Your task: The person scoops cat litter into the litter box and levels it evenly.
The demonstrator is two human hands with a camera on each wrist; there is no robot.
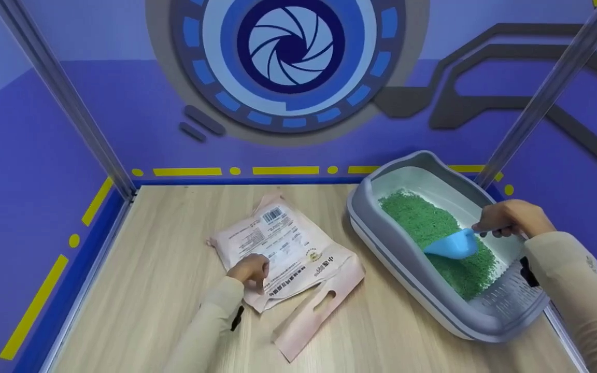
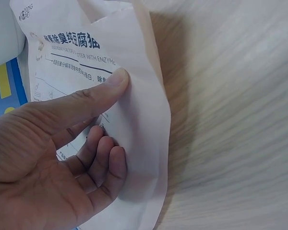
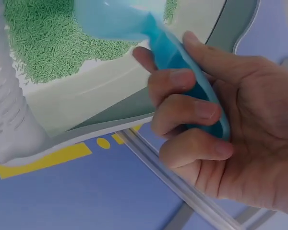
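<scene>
A blue litter scoop [image 1: 454, 245] is held by its handle in my right hand [image 1: 517, 217], the fingers wrapped round it in the right wrist view. Its bowl is at the green pellet litter [image 1: 417, 213] inside a grey and white litter box [image 1: 381, 231]. My left hand [image 1: 249, 270] is over the near left side of a pale pink litter bag [image 1: 288, 241] lying on the table. In the left wrist view its fingers [image 2: 102, 153] are loosely curled before the printed bag, with nothing gripped; whether they touch it I cannot tell.
A pink strip with a handle slot [image 1: 301, 329] lies by the bag's near edge on the wooden table [image 1: 164, 269]. The box has a slotted grey step [image 1: 506, 298] at its near end. Blue-purple panels [image 1: 138, 119] and metal posts [image 1: 547, 88] border the table.
</scene>
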